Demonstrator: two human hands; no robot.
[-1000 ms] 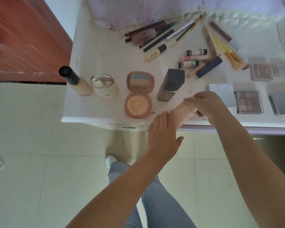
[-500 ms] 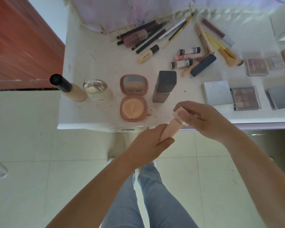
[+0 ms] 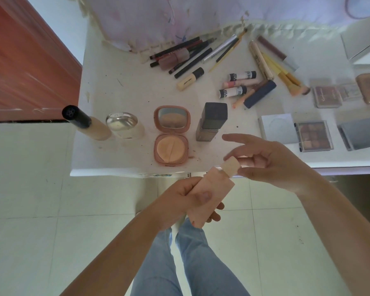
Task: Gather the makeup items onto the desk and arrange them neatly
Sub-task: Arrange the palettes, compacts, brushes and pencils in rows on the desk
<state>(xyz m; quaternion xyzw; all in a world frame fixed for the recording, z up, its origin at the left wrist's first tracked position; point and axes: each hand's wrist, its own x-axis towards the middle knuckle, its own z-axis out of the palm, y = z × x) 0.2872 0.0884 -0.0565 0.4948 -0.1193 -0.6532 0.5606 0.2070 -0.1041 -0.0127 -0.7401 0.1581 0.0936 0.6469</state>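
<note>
The table is carrying the laid-out makeup, but the pink tube is now coming back off it — held in front of its near edge. The left hand is wrapping it in a full grip; the right hand, fingers loosening, is pinching the cap — likely tightening it before placing.

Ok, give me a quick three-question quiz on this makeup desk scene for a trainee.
1. True or false: the left hand grips the peach squeeze tube.
2. Which stands directly left of the open round-cornered pink powder compact on the white desk? A) clear glass bottle B) dark square bottle C) brown eyeshadow palette
3. Fill in: the right hand touches the tube at its pale ____.

Key: 1 true. 2 A, the clear glass bottle. 3 cap.
</note>
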